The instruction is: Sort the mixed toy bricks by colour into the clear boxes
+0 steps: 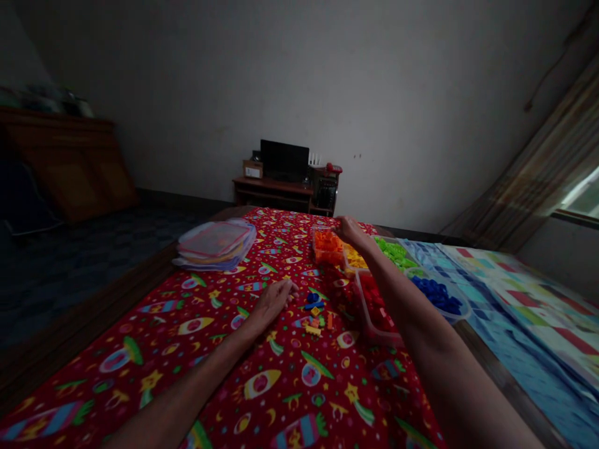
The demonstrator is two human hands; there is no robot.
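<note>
My left hand [276, 297] rests on the red patterned cloth [262, 383], its fingers loosely apart and holding nothing. Just right of its fingertips lies a small group of toy bricks: blue pieces [313, 302], a yellow brick [313, 330] and an orange brick [330, 320] among them. Farther away, my right hand [348, 229] is closed over the back of the box of orange bricks [327, 247]. Its fingertips are too small to make out, so whatever they pinch is hidden. My right forearm passes above the boxes of yellow bricks [354, 258] and red bricks [377, 304].
Boxes of green bricks [393, 252] and blue bricks [436, 295] stand right of my right arm. Stacked clear lids [215, 244] lie at the table's left. Beyond the table is a desk with a monitor [284, 160]. A bed [528, 305] adjoins on the right.
</note>
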